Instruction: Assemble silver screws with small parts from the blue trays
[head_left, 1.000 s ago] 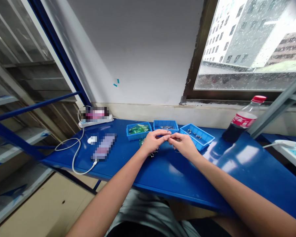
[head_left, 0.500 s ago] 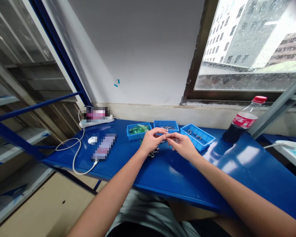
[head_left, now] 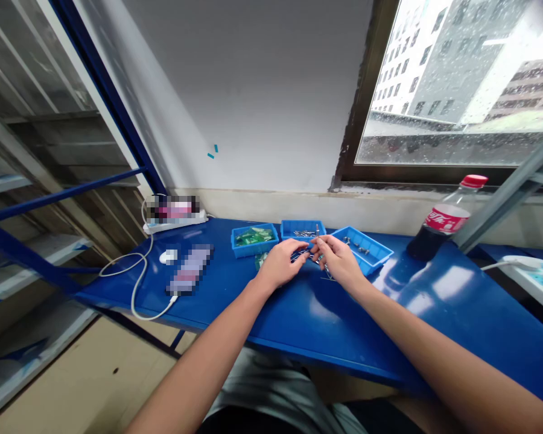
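My right hand pinches a small metal rod, which stands upright above its fingertips. Beside it, my left hand has its thumb and forefinger slightly apart with nothing visible between them. Thin metal pieces lie on the blue table under and between the hands. Behind the hands are a blue tray of green pieces and a middle blue tray of metal rods. The right blue tray sits at an angle and holds a few small metal parts.
A cola bottle stands at the right by the window. On the left of the table are a blurred phone, its white cable, a white round item and a power strip.
My hands have moved apart from their joined fingertips. An upright rod now shows in my right fingers. My left hand has turned and now hides the small metal parts seen below it earlier.
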The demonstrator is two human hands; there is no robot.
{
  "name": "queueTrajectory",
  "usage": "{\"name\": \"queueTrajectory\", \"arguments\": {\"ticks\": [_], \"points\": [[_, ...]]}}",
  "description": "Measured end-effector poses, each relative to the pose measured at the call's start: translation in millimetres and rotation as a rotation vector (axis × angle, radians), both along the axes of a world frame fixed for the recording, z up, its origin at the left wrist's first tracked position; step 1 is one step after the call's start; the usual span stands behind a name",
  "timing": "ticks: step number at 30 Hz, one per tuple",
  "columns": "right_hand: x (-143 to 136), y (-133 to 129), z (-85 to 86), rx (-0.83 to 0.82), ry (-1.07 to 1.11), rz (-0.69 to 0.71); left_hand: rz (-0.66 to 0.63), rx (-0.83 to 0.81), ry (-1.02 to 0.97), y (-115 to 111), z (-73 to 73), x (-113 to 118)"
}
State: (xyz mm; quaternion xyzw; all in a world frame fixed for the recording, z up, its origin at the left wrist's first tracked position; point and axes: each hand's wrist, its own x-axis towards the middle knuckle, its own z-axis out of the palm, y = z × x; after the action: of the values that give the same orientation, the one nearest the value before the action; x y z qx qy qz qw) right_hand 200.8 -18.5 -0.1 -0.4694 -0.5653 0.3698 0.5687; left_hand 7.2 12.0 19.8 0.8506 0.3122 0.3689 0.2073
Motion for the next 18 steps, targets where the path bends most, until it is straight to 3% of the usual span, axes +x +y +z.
{"name": "queueTrajectory", "arguments": {"ticks": [3,9,18], "points": [[4,4,1.1,-0.009,0.017,-0.018,0.015,0.103,0.135,4,-5.8,-2],[10,10,5.9,0.005,0.014,-0.039,0.076,0.092,0.336,11,-12.8,-5],[7,8,10.8,-0.125,-0.049,-0.098,0.163,0.042,0.345,8,-6.2,-6]]}}
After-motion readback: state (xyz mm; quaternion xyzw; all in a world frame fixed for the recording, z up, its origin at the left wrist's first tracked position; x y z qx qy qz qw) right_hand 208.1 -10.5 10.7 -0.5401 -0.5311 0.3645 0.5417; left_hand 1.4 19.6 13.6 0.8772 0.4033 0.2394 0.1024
